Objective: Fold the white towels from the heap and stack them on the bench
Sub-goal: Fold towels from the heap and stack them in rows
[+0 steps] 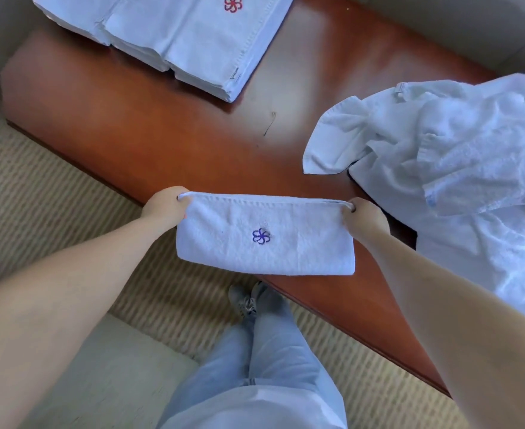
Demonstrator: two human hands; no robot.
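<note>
A small white towel (301, 243) with a blue flower emblem hangs folded in half above the near edge of the reddish wooden bench (149, 125). My left hand (165, 205) pinches its top left corner and my right hand (364, 218) pinches its top right corner. Stretched between them, the top edge is taut. A heap of loose white towels (459, 162) lies on the bench at the right. At the far left of the bench sits a stack of folded white towels (174, 35), the top one showing a red flower emblem.
The bench stands on striped beige carpet (44, 193). My legs in light jeans (264, 360) and a grey shoe (242, 301) are below the towel. A pale cushion or mat (109, 376) lies at lower left.
</note>
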